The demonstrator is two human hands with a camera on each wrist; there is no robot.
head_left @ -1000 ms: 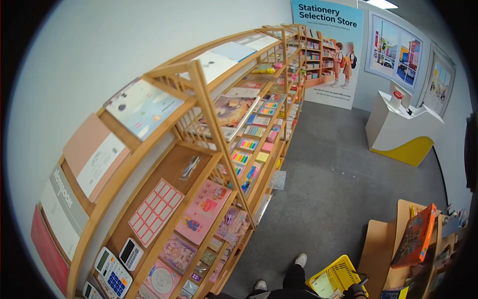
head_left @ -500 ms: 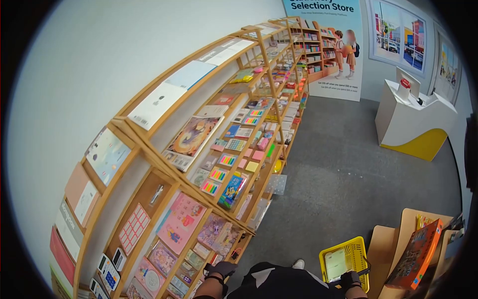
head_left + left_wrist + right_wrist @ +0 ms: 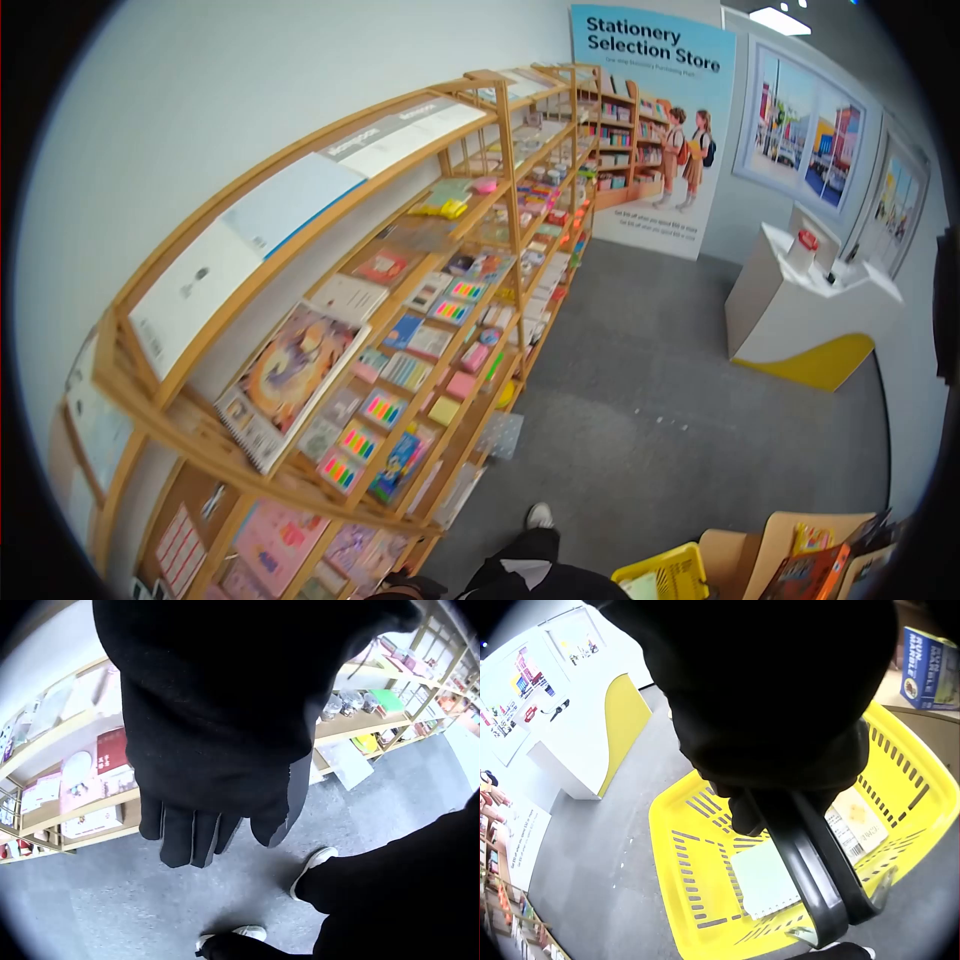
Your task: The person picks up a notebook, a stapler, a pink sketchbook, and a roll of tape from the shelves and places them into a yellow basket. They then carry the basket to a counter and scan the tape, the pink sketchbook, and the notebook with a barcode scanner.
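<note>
A wooden shelf unit (image 3: 508,160) runs along the wall in the head view, stocked with stationery. At its far end stands a blue-topped poster (image 3: 650,140) headed "Stationery Selection Store". Across the grey floor, a white surface (image 3: 770,310) with a yellow wave bears a red item. A yellow basket (image 3: 720,941) hangs at the person's right side, near a blue box (image 3: 922,671) lettered "RUN MARBLE". On the shelves lies a spiral-bound book (image 3: 300,365) with a pictorial cover. The person's right hand (image 3: 802,780), partly hidden by the dark sleeve, has its fingers curled round the basket's black handle (image 3: 796,862), whose 2 bars lie side by side. The gloved left hand (image 3: 214,795) hangs before the shelves, fingers straight and pointing down, holding nothing. Inside the basket lie a pale green notebook (image 3: 761,881) and a pale item (image 3: 868,825) bearing a barcode.
</note>
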